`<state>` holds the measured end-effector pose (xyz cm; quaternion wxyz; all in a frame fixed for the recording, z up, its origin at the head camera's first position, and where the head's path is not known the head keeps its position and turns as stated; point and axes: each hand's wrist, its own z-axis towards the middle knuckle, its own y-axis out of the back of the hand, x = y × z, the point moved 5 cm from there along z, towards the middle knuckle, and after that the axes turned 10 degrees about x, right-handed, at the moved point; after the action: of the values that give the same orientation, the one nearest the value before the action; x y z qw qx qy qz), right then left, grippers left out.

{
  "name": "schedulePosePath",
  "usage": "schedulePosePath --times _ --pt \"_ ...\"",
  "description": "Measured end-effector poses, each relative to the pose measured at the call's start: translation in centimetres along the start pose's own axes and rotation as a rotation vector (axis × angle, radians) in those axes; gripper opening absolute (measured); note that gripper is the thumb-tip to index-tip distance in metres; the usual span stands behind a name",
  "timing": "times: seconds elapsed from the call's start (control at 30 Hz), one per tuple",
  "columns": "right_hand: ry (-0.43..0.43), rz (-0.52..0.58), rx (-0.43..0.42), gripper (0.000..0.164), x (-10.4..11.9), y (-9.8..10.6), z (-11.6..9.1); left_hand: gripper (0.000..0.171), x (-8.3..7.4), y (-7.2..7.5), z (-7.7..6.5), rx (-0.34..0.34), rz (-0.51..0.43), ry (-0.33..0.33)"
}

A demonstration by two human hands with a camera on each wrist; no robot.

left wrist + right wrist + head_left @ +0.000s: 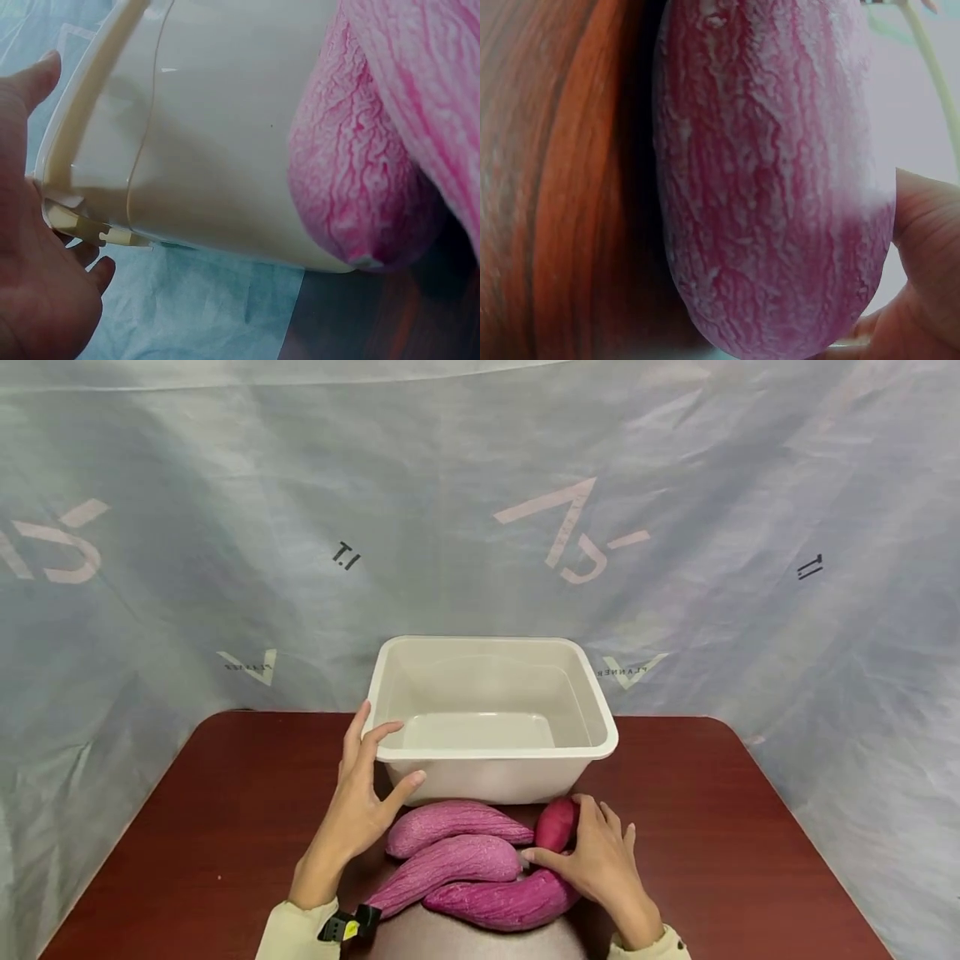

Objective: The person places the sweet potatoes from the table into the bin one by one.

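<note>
My left hand (pixel 360 806) is at the near left corner of a cream plastic basin (pixel 498 756), fingers spread. One finger reaches over the rim, and the thumb lies in front of the outer wall. With thumb and fingers, my right hand (pixel 603 860) holds a small dark-red oval sweet potato (pixel 555 825) by the basin's front. Three long pink-purple eggplants lie before the basin: a back one (pixel 457 827), a middle one (pixel 450 867) and a darker front one (pixel 502 903). A wrinkled eggplant (pixel 769 187) covers much of the right wrist view, hiding the fingertips.
A dark red wooden table (pixel 217 827) carries everything. Behind and at both sides hangs a pale printed sheet (pixel 435 510). The basin stands near the table's back edge, with its bare floor showing. A black wrist strap (pixel 352 927) is on the left arm.
</note>
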<state>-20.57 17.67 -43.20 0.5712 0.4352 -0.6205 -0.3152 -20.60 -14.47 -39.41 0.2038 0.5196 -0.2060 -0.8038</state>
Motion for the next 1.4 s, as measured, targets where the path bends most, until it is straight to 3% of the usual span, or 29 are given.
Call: schedulePosePath --times 0.2,0.6,0.87,1.1,1.4 --pt "0.024 0.002 0.01 0.108 -0.3 -0.8 -0.4 0.063 0.2 -0.3 -0.4 -0.001 0.021 0.016" --pt "0.054 0.047 -0.011 0.1 0.2 0.2 1.0 0.061 -0.1 0.2 0.9 -0.036 -0.003 -0.024" --pt "0.067 0.039 -0.055 0.098 0.2 0.0 0.7 0.06 0.3 -0.1 0.8 -0.008 -0.005 0.004" --pt "0.098 0.017 -0.098 0.092 0.5 0.1 0.5 0.062 0.3 -0.2 0.6 -0.014 0.0 -0.017" --pt "0.086 0.049 -0.058 0.09 0.7 -0.1 0.4 0.06 0.5 -0.1 0.6 -0.012 -0.017 -0.018"
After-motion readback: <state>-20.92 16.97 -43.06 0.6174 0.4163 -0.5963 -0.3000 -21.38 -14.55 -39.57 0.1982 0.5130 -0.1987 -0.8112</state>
